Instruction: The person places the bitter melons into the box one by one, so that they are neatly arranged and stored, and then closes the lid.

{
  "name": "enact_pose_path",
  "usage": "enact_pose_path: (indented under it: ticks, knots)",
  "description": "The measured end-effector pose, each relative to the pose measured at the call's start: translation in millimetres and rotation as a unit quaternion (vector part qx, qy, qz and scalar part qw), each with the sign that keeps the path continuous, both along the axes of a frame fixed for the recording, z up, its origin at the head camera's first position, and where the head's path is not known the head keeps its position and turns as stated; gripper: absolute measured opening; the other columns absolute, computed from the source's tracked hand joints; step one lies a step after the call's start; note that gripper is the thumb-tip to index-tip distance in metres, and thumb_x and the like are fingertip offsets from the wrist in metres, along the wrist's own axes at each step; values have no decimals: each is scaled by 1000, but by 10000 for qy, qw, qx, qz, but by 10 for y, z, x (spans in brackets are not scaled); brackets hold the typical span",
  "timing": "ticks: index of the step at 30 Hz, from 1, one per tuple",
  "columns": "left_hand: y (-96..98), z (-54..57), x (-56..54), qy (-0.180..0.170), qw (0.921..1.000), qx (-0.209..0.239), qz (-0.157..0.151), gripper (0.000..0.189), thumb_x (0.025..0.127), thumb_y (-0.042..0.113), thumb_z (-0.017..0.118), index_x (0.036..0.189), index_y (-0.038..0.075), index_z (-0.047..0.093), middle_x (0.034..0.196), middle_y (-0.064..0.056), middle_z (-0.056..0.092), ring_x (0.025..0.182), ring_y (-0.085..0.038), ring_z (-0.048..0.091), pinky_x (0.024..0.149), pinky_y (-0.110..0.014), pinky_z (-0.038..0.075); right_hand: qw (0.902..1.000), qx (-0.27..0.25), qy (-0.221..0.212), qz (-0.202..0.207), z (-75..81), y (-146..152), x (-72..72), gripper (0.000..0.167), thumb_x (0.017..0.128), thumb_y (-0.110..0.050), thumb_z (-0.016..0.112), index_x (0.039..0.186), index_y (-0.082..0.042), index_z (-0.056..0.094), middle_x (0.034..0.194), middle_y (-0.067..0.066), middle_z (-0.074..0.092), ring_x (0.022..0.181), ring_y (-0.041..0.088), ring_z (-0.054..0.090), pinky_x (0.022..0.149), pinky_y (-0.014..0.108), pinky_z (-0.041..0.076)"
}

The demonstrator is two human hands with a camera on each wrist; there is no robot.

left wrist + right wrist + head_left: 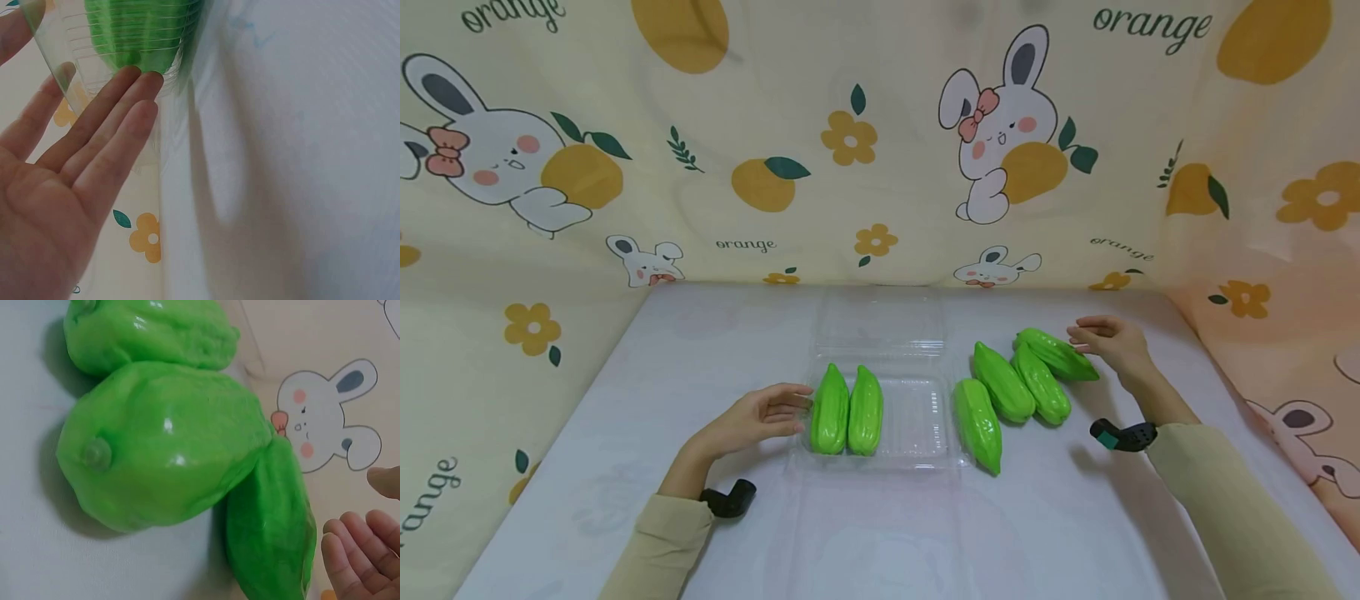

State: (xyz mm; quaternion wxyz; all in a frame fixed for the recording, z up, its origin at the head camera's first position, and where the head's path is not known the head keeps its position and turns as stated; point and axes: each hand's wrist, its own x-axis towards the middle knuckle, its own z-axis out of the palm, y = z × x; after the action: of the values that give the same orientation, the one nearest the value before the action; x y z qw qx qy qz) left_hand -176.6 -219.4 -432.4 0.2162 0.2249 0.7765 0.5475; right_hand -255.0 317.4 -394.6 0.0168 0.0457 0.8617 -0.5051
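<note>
A clear plastic clamshell box (917, 417) stands in the middle of the table with its lid (880, 321) folded back. Two green gourd-like vegetables (830, 412) lie side by side in its left half. My left hand (760, 421) is at the box's left wall, fingers extended; in the left wrist view the fingertips (150, 81) are right at the ridged wall. Several more green gourds (1003, 383) lie in a cluster right of the box. My right hand (1112, 342) hovers beside the farthest gourd (1056, 354), fingers gently bent, with nothing between thumb and fingers in the right wrist view.
A white cloth covers the table (700, 350). Behind and beside it hangs a cream curtain (895, 192) printed with rabbits and oranges. The nearest loose gourd (977, 425) lies close to the box's right edge. A clear plastic flap (880, 525) extends in front of the box.
</note>
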Motion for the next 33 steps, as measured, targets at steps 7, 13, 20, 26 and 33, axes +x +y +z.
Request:
enact_pose_path:
  ticks: [7,13,20,26,33]
  knots:
    - [6,6,-5,15,10000,19,-4,62,92,20,66,141,-5,39,139,-31,48,128,-47,49,99,-16,51,9999,-4,89,-124,-62,78,-27,46,92,-26,65,121,7,51,73,-32,61,70,-12,63,71,14,58]
    - [10,17,-4,4,10000,34,-10,62,92,20,66,141,-6,39,139,-32,48,129,-47,48,99,-16,50,9990,384,-36,-236,-114,119,-56,59,92,-31,65,129,11,48,72,-33,56,72,-13,59,69,10,56]
    - [8,12,1,8,10000,-47,22,62,92,21,66,141,-5,39,139,-31,48,129,-47,49,100,-21,52,9967,709,-336,-212,-150,156,-64,63,92,-41,62,132,6,49,74,-36,51,74,-12,57,71,8,51]
    - [4,5,-3,5,10000,-3,13,61,92,20,66,141,-5,39,139,-31,48,128,-47,49,99,-18,51,9916,1043,-737,184,-204,155,-72,72,94,-52,54,139,3,44,126,8,60,110,15,53,86,21,47]
    - [1,-1,-3,-15,10000,50,-4,61,92,19,66,141,-5,39,139,-31,48,128,-47,49,99,-16,50,9870,1032,-1125,494,-245,162,-80,80,94,-57,49,143,5,37,153,31,30,142,46,25,114,62,31]
